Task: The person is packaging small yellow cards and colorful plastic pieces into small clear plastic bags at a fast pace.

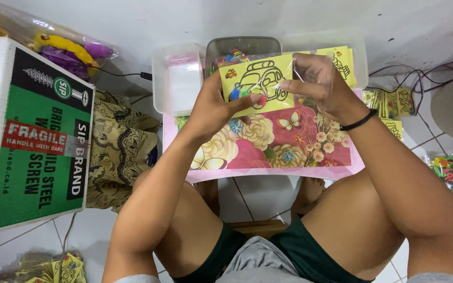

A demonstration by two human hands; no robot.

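cardboard box (32, 136) green-and-white, far left | patterned cloth (119, 141) beside it | clear plastic tub (176, 78) behind floral table (289, 147) | cables (420, 68) on floor, right

Seated over a floral pink table (268, 152), at twelve o'clock: yellow card (255, 84) with a car outline, in a clear sleeve, pinched by left hand (216, 105) at its lower edge and right hand (318, 84) at its right side. Behind — clear tubs (176, 78). At nine o'clock — green-and-white cardboard box (27, 136).
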